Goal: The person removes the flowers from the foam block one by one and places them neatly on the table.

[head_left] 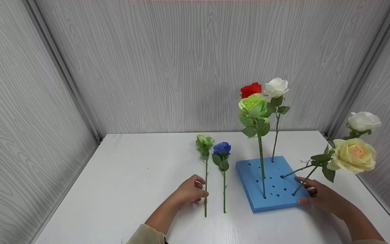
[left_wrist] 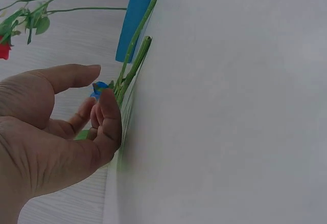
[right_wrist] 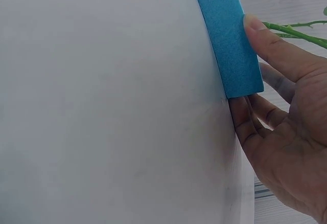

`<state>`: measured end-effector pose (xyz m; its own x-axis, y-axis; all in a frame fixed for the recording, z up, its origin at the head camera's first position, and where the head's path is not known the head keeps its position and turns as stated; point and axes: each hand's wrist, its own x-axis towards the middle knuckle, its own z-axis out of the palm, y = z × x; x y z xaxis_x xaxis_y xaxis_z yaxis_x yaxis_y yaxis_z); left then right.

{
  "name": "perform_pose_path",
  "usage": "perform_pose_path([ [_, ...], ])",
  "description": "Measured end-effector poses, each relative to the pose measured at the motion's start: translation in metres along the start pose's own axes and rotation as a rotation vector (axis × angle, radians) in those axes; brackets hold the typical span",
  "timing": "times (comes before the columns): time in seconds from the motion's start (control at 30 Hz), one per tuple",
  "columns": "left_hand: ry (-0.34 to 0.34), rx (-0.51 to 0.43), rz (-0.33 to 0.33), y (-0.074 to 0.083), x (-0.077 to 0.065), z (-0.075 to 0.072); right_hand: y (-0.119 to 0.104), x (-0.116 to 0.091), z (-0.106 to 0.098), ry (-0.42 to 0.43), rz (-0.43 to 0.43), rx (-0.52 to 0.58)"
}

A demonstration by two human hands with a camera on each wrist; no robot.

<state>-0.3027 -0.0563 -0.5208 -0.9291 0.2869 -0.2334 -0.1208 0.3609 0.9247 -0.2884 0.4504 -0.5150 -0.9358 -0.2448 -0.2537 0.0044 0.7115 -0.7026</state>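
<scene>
A pale green rose (head_left: 204,145) lies on the white table, and my left hand (head_left: 191,190) is at its stem. Thumb and forefinger stand apart there; in the left wrist view the fingers bend beside the stems without closing on them. Just right of it lies a blue rose (head_left: 222,149). With my right hand (head_left: 325,200) I hold the near right corner of a blue block with holes (head_left: 259,203). In the right wrist view the thumb presses its edge and the other fingers sit partly hidden around the corner.
In the block stand a green rose (head_left: 254,106), a red rose (head_left: 251,89) and a white rose (head_left: 276,87). A cream rose (head_left: 352,156) and another white rose (head_left: 364,122) lean out to the right, above my right hand. Grey panels (head_left: 168,67) enclose the table.
</scene>
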Motion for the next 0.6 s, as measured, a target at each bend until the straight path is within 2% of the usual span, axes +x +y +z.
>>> perform_pose_path([
  [0.3, 0.017, 0.018, 0.079, 0.017, 0.001, 0.012, 0.001, 0.001, 0.000, 0.001, 0.003, -0.010],
  [0.6, -0.011, -0.083, 0.130, 0.034, 0.005, 0.036, 0.000, 0.000, 0.001, 0.005, -0.005, -0.020],
])
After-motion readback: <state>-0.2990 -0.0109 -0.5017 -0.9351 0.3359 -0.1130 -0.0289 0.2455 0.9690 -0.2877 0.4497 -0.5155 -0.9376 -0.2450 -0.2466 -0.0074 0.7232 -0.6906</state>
